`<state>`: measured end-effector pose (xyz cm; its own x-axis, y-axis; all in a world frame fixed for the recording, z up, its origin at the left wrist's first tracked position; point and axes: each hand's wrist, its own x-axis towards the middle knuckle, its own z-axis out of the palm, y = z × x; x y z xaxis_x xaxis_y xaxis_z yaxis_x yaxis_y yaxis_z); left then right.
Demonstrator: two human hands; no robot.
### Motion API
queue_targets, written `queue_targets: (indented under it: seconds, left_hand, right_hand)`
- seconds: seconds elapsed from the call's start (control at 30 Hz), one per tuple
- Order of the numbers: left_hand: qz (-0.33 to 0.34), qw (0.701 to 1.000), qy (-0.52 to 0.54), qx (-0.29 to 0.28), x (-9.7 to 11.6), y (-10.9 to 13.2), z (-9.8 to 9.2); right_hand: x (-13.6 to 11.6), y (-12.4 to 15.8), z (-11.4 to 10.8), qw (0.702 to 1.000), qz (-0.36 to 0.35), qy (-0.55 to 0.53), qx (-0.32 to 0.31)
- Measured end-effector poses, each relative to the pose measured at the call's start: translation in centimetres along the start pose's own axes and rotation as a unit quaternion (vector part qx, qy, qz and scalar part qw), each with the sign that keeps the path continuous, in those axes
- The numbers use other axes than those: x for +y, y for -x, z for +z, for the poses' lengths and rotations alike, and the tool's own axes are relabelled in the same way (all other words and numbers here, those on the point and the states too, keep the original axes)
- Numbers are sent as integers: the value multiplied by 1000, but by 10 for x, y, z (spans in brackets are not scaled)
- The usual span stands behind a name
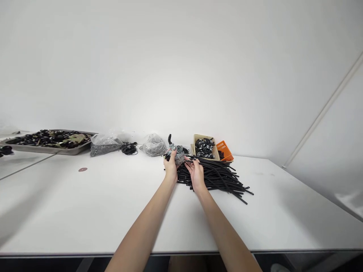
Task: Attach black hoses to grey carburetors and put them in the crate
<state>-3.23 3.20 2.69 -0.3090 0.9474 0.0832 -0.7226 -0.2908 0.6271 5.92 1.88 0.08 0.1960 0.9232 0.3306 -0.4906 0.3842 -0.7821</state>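
Observation:
My left hand [170, 167] is wrapped round a grey metal carburetor-like part [179, 155], thumb on top, with a short bent black tube sticking up from it. To its right, my right hand [196, 172] pinches the end of a thin black hose [190, 161] against the side of that metal part. Whether the hose end sits on a fitting is too small to tell. A pile of black hoses [221, 175] lies on the table beneath and to the right of my right hand.
Behind the hoses stand a cream bin [193, 148] of small parts and an orange basket [226, 152]. Leftward along the wall are clear bags [153, 145], black cords [129, 148], another bag [104, 145] and a metal tray [74, 151]. A reddish disc [82, 169] lies on the white table [113, 211].

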Motion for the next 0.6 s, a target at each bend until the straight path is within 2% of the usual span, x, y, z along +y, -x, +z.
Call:
queue_targets:
  seconds: [0.27, 0.6]
  left_hand:
    - [-1, 1000, -9, -8, 0, 0, -2]
    - [52, 998, -28, -22, -8, -8, -7]
  right_hand:
    - [-3, 1, 0, 999, -16, 38, -21]
    - [1, 6, 0, 991, -48, 121, -34]
